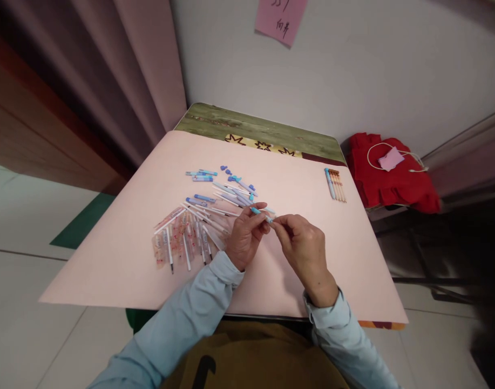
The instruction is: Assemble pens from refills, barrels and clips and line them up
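Note:
Between thumb and fingers, my left hand (247, 235) grips a short light-blue pen barrel (256, 210), held slanted above the sheet. My right hand (302, 237) pinches the barrel's near right end, where a paler tip piece (269, 219) shows; the fingers partly hide it. Just beyond the left hand lie several pale blue and lilac barrels (241, 195) and thin white refills (209, 219). Small dark-blue cap pieces (225, 169) lie farther back. Short blue barrel sections (202, 176) are grouped at the back left.
Clear printed plastic sleeves (180, 237) lie with refills at the left. A row of pens (335, 185), one blue and several brown-topped, lies at the right. Pale pink sheet (121, 259) covers most of the table. A red cloth-covered seat (393, 186) stands beyond the right edge, with a white cable (371, 156).

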{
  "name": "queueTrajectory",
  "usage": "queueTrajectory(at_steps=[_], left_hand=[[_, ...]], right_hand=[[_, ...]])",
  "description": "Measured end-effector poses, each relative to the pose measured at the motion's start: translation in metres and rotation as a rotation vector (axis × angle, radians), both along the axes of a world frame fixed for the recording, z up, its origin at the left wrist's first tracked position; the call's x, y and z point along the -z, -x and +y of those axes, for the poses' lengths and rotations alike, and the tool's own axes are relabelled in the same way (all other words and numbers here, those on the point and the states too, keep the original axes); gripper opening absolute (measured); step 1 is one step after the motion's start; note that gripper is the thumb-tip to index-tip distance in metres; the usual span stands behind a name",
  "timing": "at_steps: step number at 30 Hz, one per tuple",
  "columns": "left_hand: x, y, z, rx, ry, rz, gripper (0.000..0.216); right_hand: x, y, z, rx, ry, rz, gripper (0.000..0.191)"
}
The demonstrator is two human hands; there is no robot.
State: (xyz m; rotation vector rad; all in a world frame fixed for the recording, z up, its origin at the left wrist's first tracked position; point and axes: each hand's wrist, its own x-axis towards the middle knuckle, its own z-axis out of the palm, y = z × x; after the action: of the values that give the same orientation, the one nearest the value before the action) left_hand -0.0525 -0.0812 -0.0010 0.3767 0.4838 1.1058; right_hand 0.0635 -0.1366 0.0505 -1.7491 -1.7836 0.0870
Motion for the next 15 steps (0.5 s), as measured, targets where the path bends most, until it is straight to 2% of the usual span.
queueTrajectory(at_steps=[7,11,15], left_hand=[[0.0,0.001,-0.002,0.103,-0.009,0.01,0.037],[0.0,0.002,-0.001,0.191,-0.001,-0.009,0.038],[0.002,0.002,-0.001,0.221,-0.001,-0.015,0.037]], right_hand=[[-0.007,-0.013,-0.001,-0.036,0.122,0.203,0.024],[-0.006,-0.021,-0.002,-0.063,0.202,0.376,0.025],[-0.003,-0.025,-0.002,-0.082,0.225,0.449,0.023]])
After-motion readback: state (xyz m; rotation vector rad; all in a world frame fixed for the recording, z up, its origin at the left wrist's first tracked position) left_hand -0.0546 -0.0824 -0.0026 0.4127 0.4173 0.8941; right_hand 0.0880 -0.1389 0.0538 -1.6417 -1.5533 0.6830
